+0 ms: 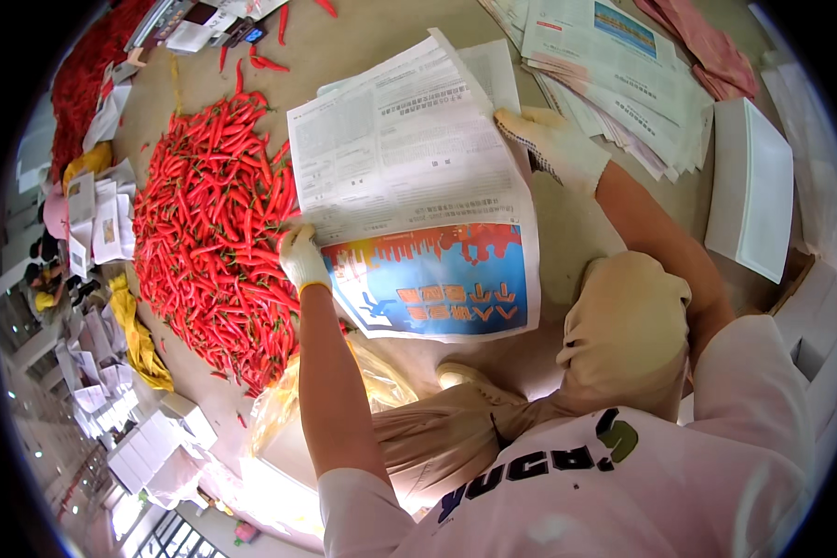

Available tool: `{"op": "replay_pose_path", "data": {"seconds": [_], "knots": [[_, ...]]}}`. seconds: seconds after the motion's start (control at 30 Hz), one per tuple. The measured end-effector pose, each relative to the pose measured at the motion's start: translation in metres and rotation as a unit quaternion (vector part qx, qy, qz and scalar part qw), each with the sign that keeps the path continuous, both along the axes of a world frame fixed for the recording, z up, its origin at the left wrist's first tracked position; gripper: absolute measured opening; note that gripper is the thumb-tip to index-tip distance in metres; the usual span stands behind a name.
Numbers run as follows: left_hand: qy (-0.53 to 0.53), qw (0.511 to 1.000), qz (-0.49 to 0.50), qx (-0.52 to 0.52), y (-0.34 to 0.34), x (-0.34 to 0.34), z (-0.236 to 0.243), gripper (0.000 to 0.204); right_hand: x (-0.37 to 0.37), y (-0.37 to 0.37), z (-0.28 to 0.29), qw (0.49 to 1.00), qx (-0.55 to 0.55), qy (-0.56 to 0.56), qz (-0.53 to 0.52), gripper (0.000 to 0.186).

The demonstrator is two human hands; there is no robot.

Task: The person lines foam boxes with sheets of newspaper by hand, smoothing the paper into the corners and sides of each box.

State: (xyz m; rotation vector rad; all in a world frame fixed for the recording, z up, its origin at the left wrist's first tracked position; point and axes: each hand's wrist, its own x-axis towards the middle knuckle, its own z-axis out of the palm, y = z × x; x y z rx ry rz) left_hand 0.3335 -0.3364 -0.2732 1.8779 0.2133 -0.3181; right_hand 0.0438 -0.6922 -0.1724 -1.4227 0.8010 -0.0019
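Note:
A spread newspaper, mostly grey print with a blue and orange picture panel along its near part, is held up in front of me. My left hand, in a pale work glove, is closed on its left edge beside the chillies. At the upper right edge, my right hand grips the sheets; its glove has dark dots on the palm side, and some fingers are hidden behind the paper. A large heap of red chillies lies on the floor just left of the newspaper.
A stack of newspapers lies at the far right, near a pink cloth. On the right stands a white foam box. Clear plastic lies by my legs. Yellow sacking and another chilli heap are on the left.

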Motion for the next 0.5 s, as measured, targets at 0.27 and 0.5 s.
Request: {"op": "replay_pose_path", "data": {"seconds": [0.27, 0.5], "knots": [[-0.005, 0.999, -0.026, 0.024, 0.035, -0.002, 0.009, 0.017, -0.027, -0.035, -0.014, 0.973, 0.183, -0.049, -0.130, 0.050], [-0.080, 0.958, -0.272, 0.049, -0.119, -0.072, 0.164, 0.043, 0.006, 0.004, 0.039, 0.992, -0.047, -0.062, 0.103, 0.039]]}}
